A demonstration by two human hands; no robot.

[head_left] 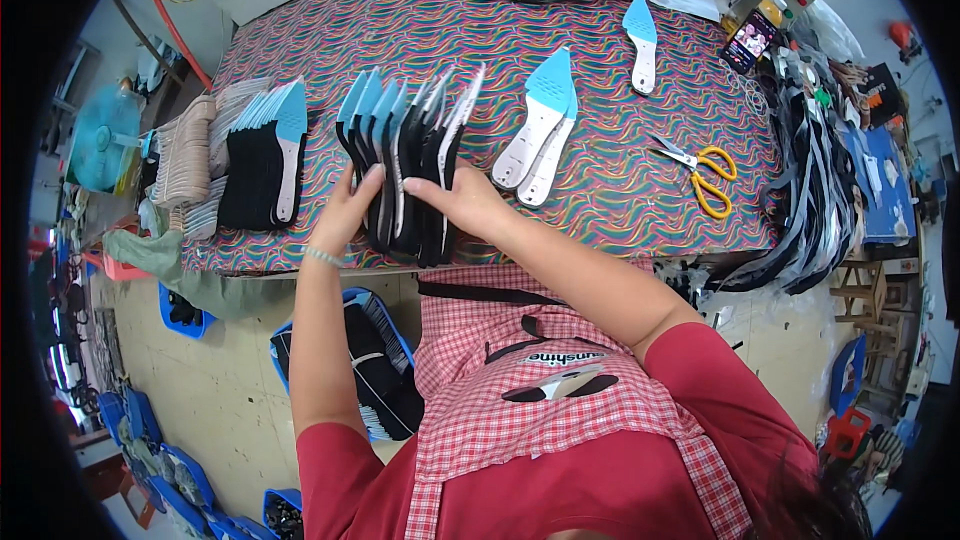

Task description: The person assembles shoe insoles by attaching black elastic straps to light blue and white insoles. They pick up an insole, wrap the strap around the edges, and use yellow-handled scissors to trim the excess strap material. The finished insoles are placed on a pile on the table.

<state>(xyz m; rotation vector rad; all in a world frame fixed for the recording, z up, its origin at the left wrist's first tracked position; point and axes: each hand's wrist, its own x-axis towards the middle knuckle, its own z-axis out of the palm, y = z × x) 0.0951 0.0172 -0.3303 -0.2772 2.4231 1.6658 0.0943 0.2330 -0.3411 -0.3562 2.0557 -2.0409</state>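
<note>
A standing row of shoe insole boards (388, 140), with blue or pale pointed tips and black sides, is gathered upright at the table's near edge. My left hand (345, 210) holds the row's left side, its thumb pressed on the near face. From the right, my right hand (468, 202) grips the same row, thumb toward the middle; its other fingers are mostly hidden behind the boards. Just right of the row, two white insole boards with blue tips (537, 130) lie overlapping. To the left stands a tight stack of black-edged insole boards (262, 170).
Yellow-handled scissors (710, 180) lie open on the patterned tablecloth (610, 190). One insole board (643, 45) and a phone (750, 40) are farther right. Black and grey strips (800, 180) hang over the right edge. A blue crate (282, 350) stands below the table.
</note>
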